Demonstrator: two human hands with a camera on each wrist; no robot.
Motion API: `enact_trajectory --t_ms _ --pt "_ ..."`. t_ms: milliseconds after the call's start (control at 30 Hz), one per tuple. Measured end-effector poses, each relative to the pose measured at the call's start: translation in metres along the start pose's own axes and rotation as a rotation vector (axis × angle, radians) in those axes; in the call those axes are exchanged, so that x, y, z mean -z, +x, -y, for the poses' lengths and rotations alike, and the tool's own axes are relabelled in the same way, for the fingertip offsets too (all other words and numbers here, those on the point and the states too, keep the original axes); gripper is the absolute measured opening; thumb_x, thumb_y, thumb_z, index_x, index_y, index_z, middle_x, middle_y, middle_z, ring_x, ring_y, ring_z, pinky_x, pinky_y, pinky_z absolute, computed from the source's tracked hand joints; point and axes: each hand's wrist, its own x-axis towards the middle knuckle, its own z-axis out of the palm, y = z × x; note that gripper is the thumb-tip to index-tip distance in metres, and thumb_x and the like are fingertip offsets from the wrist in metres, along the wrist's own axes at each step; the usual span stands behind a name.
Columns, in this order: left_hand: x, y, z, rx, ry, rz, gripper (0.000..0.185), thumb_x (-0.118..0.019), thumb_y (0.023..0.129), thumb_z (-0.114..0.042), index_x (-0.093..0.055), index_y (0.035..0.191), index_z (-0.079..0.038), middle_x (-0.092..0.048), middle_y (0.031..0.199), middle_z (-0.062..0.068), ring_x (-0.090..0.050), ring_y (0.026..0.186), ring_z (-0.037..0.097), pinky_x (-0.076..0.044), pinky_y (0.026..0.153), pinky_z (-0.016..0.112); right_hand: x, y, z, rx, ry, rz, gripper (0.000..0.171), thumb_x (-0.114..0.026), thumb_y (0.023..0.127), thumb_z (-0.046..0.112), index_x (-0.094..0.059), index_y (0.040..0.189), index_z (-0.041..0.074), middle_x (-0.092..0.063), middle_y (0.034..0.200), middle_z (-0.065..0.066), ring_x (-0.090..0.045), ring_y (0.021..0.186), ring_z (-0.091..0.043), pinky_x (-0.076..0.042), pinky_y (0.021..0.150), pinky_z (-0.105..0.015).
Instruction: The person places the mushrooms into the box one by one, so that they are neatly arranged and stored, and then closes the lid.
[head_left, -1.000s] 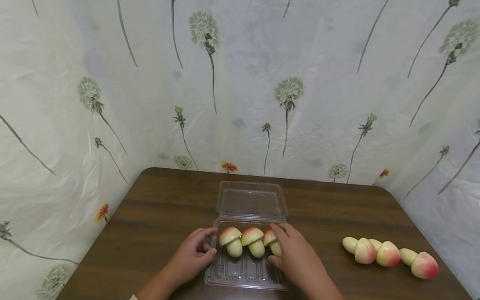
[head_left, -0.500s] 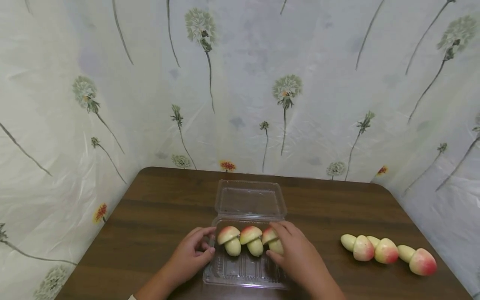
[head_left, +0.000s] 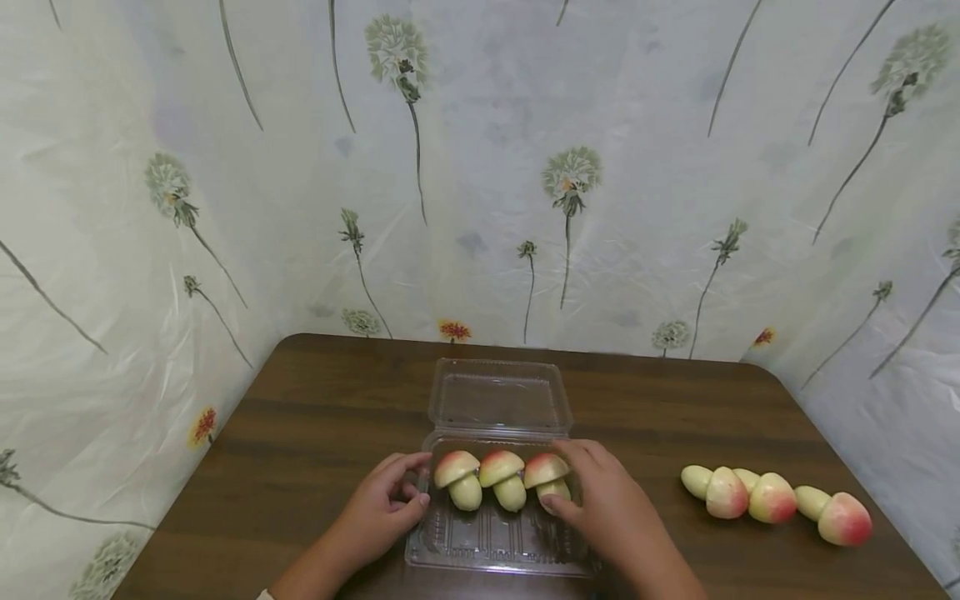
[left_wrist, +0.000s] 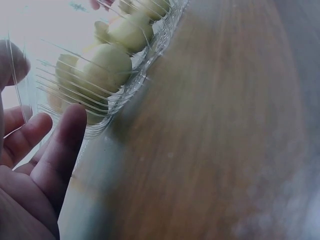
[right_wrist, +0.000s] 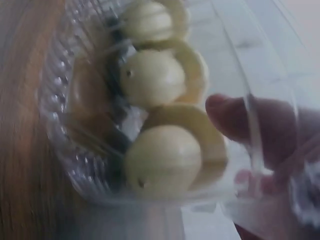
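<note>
Three toy mushrooms with red-tinged caps and pale stems lie side by side in the near half of a clear plastic clamshell box [head_left: 480, 546]: the left mushroom [head_left: 466, 492], the middle mushroom [head_left: 511, 493] and the right mushroom [head_left: 546, 472]. My left hand [head_left: 378, 508] rests at the box's left wall, thumb and fingers apart. Over the right end is my right hand [head_left: 611, 504], its fingers loosely spread around the right mushroom and its thumb overlapping the stem. In the right wrist view, the thumb [right_wrist: 232, 117] stands beside the nearest cap.
The box's lid [head_left: 501, 400] lies folded back behind it on the dark wooden table [head_left: 337, 417]. Three more toy mushrooms [head_left: 772, 498] lie in a row at the right. A flower-patterned sheet [head_left: 480, 167] hangs behind and at both sides.
My right hand has shifted slightly right and its fingers have loosened from the right mushroom, showing more of its cap. The left hand has stayed at the box's left side.
</note>
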Motion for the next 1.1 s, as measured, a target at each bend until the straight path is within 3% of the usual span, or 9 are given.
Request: enact_trajectory --t_ms 500,800,1100 --pt "0.0 0.0 0.0 -0.015 0.011 -0.009 0.05 -0.073 0.093 -0.002 -0.06 0.141 -0.004 -0.058 0.124 0.015 -0.064 0.088 0.008 -0.058 0.069 0.021 0.016 -0.007 -0.033 -0.081 0.04 -0.026 0.067 -0.081 0.092 0.037 -0.056 0.147 0.008 -0.058 0.145 -0.018 -0.056 0.133 -0.043 -0.049 0.105 -0.065" --pt "0.0 -0.001 -0.001 0.011 0.022 -0.006 0.05 -0.073 0.093 -0.003 -0.06 0.142 -0.004 -0.058 0.126 0.013 -0.063 0.088 0.008 -0.058 0.069 0.021 0.022 -0.015 -0.046 -0.118 0.054 -0.028 0.07 -0.077 0.094 0.047 -0.055 0.149 0.008 -0.057 0.145 -0.019 -0.058 0.129 -0.043 -0.049 0.102 -0.066" --pt "0.0 0.0 0.0 0.021 0.032 -0.005 0.05 -0.073 0.093 -0.003 -0.06 0.142 -0.003 -0.058 0.126 0.014 -0.063 0.089 0.009 -0.058 0.069 0.021 0.025 -0.026 -0.059 -0.089 0.057 -0.121 0.063 -0.078 0.095 0.039 -0.057 0.146 0.008 -0.059 0.139 -0.019 -0.056 0.129 -0.042 -0.048 0.101 -0.066"
